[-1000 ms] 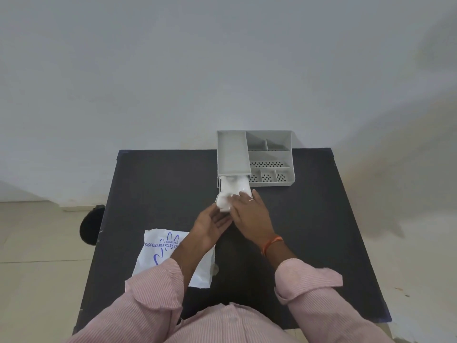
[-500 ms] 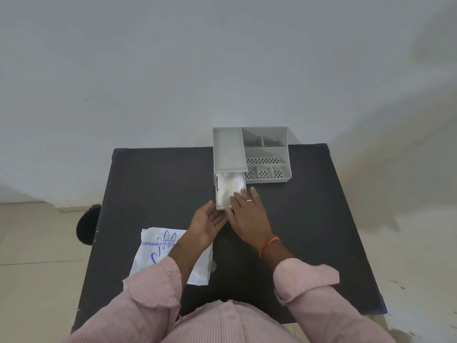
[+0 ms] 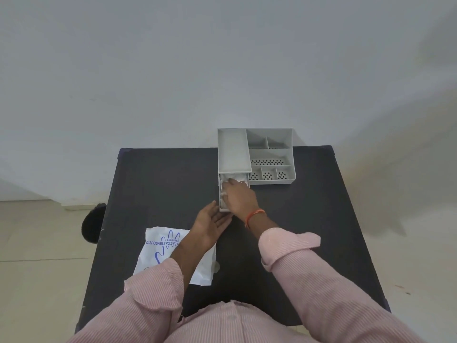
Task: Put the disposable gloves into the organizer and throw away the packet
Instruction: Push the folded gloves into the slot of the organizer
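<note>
Head view: the disposable gloves are seen in the pulled-out drawer of the grey organizer, pressed down under the right hand. The left hand, spread open and empty, is held at the drawer's 7 o'clock. The packet is laid flat at that hand's 7 o'clock on the black table.

Landmark: the grey organizer at the far edge of the black table.

- Left of the organizer: bare tabletop out to the table's left edge; unobstructed passage.
- Right of the organizer: bare tabletop out to the right edge; unobstructed.
- Directly in front of the organizer: the pulled-out drawer projects toward the person. The right hand covers its opening; the left hand lies just below its front end. Both block frontal access.
- Further in front and left: the white packet lies flat, partly under the left forearm.
- Behind the organizer: the wall, close.
</note>
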